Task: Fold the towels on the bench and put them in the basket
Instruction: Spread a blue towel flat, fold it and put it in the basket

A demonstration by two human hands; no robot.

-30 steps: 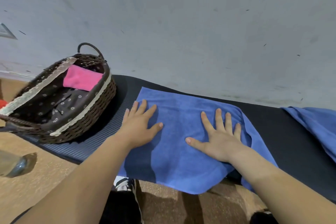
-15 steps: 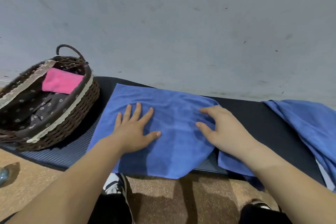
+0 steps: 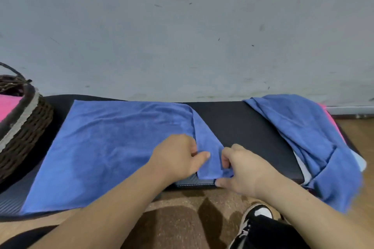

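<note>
The counter (image 3: 242,127) is carrying the blue towel (image 3: 113,147) flat, its long axis running 9-to-3 o'clock, with the basket (image 3: 24,119) at 9 o'clock. The left hand (image 3: 178,157) and right hand (image 3: 242,170) are both pinching its 3 o'clock end between curled fingers, the left hand sitting nearer the basket.

Basket (image 3: 26,127) left of towel (image 3: 113,143)

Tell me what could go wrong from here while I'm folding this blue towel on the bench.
1. Both the left hand and right hand pinch only the narrow right flap of the blue towel; nothing pins the rest, so pulling may drag it and skew the fold.
2. Its near edge overhangs the bench front, so it could slide to the floor.
3. The unfolded towel pile drapes off the right end and may slip.
</note>
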